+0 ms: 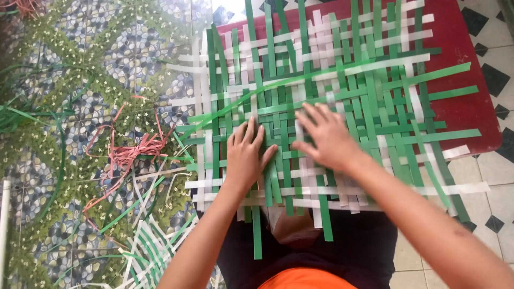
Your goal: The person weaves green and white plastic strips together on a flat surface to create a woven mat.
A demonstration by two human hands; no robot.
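— How far along was the woven mat point(342, 96)?
— Its middle was interlaced on the red worktop point(460, 107); strip ends at six and three o'clock hung loose. Left hand point(245, 155) and right hand point(326, 136) pressed flat, fingers spread, grasping nothing.

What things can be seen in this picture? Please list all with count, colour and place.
mat: one, woven of green and white strips, centre, on the table.
table: one, dark red, upper right.
pink twine: one tangle, on the patterned floor, left.
loose strips: many, green and white, lower left floor.
tiles: white with black diamonds, right.
left hand: flat on the mat, fingers spread.
right hand: flat on the mat, beside the left.
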